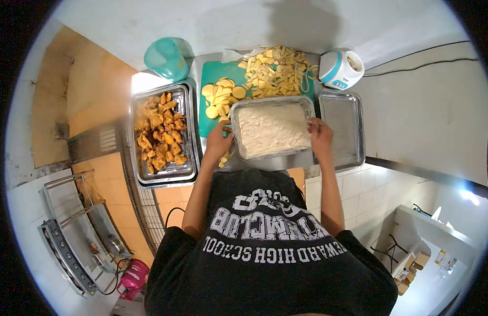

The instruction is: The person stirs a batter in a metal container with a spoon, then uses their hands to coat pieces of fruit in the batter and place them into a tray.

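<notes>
A rectangular tray point(273, 156) full of a pale, lumpy, batter-like mixture point(273, 129) is between my hands, near the front of the counter. My left hand point(219, 141) grips its left side with curled fingers. On the opposite side, my right hand point(320, 135) has its fingers closed on the tray's edge. Behind the tray lies a green cutting board point(207, 125), partly covered by it. Round yellow slices point(223, 95), which look like potato, lie on the board beside a heap of cut yellow pieces point(273, 73).
At left, a metal tray point(190, 163) holds browned fried pieces point(162, 131); a teal plastic container point(166, 59) stands behind it. A shallow metal tray point(341, 124) lies at right, below a white-and-teal appliance point(342, 69). A wall point(233, 26) rises behind the counter.
</notes>
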{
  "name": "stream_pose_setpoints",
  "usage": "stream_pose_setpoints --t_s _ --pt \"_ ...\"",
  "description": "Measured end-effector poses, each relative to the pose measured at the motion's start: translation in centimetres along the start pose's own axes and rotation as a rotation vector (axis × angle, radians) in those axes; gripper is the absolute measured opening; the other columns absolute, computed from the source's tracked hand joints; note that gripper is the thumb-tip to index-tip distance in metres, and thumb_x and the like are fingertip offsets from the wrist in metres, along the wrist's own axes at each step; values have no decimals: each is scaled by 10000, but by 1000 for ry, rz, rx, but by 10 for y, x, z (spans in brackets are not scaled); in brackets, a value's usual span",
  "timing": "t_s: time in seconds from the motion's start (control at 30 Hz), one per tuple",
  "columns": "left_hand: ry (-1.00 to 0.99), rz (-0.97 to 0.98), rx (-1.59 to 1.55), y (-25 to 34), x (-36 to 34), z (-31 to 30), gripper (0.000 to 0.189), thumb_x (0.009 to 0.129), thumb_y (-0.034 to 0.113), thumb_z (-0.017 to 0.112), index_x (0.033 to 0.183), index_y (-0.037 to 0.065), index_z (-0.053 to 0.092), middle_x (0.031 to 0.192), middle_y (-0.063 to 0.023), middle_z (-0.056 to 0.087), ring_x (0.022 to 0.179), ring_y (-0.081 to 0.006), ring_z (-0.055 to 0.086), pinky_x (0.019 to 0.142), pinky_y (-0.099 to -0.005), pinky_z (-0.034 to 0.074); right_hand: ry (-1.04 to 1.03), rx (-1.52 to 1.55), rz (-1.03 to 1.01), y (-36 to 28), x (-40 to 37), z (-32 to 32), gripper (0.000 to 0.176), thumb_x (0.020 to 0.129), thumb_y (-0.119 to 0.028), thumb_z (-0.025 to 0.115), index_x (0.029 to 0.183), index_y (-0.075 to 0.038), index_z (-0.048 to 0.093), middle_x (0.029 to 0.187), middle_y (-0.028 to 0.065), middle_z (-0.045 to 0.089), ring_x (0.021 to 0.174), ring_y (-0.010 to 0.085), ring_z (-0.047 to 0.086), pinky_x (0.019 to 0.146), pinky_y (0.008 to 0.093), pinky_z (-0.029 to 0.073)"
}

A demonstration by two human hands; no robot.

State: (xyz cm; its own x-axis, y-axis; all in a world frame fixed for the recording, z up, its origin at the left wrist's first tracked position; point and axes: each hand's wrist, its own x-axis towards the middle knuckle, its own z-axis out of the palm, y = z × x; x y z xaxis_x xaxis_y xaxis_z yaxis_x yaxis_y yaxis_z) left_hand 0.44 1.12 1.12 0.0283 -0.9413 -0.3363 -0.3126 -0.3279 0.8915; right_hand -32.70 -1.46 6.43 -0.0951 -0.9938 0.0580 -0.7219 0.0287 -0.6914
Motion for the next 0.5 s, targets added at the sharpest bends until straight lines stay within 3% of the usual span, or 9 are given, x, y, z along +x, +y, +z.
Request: stream_pose_setpoints --t_s 0.17,0.2,0.33,0.5 --pt "0 46 124 -9 8 0 391 825 49 663 1202 37 560 970 -117 676 720 -263 675 670 -364 516 -129 149 -177 -39 -15 48 203 924 -75 509 1025 -8 672 915 159 695 766 275 692 708 369 541" --pt "-1 36 131 -5 7 0 402 822 57 664 1209 42 553 978 -121 676 725 -279 674 685 -376 514 -200 151 -262 -43 -20 50 195 923 -72 513 1018 -6 671 907 159 691 760 273 689 709 365 540" --pt "-11 -12 150 -2 5 -1 444 818 63 663 1241 58 531 1004 -128 678 746 -297 677 717 -392 511 -375 183 -278 -52 -42 35 194 942 -90 510 1006 1 669 891 159 681 751 276 681 709 362 535" --pt "11 16 79 -4 3 0 495 821 48 655 1295 84 518 1008 -127 678 764 -291 684 737 -396 512 -95 144 -96 -8 -28 -11 205 976 -132 513 1005 -6 671 854 142 692 705 216 682 629 338 529"
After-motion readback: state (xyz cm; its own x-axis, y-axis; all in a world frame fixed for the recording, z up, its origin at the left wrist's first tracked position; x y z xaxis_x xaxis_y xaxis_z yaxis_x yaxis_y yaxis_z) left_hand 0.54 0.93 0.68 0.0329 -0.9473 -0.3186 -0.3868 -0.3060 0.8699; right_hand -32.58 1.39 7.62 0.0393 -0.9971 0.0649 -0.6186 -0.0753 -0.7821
